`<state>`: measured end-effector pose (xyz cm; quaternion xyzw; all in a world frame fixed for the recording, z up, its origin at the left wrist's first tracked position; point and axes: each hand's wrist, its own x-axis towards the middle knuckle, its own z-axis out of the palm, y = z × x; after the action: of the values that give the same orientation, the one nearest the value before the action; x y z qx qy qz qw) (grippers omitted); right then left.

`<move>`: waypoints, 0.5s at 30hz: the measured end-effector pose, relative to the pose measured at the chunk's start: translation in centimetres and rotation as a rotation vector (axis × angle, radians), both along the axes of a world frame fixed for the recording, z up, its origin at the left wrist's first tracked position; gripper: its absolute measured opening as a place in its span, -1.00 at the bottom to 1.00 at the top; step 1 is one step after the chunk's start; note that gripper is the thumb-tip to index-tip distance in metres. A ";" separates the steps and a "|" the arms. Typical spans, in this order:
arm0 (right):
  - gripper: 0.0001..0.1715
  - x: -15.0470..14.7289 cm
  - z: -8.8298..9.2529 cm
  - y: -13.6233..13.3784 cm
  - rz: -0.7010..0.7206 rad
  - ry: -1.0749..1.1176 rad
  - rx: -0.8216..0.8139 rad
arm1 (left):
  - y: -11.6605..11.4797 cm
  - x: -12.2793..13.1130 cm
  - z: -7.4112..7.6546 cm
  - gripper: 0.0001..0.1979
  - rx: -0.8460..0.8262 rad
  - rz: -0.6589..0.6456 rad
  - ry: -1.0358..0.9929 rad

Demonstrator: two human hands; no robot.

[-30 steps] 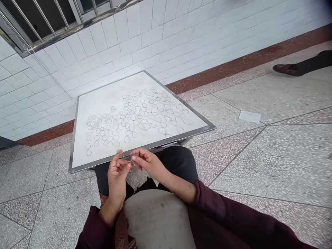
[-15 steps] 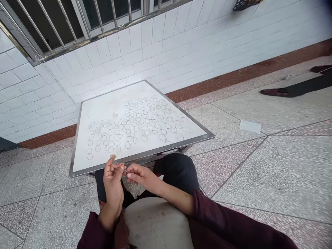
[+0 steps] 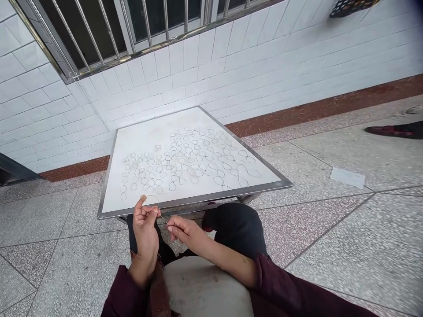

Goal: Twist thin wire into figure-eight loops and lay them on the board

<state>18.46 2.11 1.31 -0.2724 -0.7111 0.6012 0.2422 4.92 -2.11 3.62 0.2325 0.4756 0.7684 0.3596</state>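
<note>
Above the near edge of the worktop (image 3: 194, 202), the left hand (image 3: 143, 231) stands upright with its fingers curled, thumb and tan-tipped forefinger pinching a thin wire loop (image 3: 151, 201). The right hand (image 3: 185, 231) reaches in low from the side, its thumb and fingertips pressed together on the wire's straight end (image 3: 163, 219), both forearms angling in from maroon sleeves (image 3: 119, 295) above a pale cloth (image 3: 205, 286) on the lap. Farther out, many small wire figure-eights (image 3: 180, 174) lie in loose rows across the white, metal-rimmed worktop, which stands before a white tiled wall (image 3: 231, 75).
</note>
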 end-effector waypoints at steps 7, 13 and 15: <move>-0.81 -0.5 -0.1 -0.5 0.002 -0.057 0.093 | -0.4 -0.5 0.1 -0.51 0.012 0.049 0.062; -0.79 -0.5 -0.3 -0.8 0.009 -0.049 0.098 | -0.3 -1.3 -0.5 -0.50 0.041 0.079 0.030; -0.80 -0.5 -0.4 -0.9 0.011 -0.058 0.106 | -0.4 -1.3 -0.7 -0.52 0.051 0.072 0.023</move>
<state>17.95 1.25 0.95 -0.2726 -0.7503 0.5558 0.2321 3.58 -2.46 2.96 0.2330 0.4680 0.7899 0.3205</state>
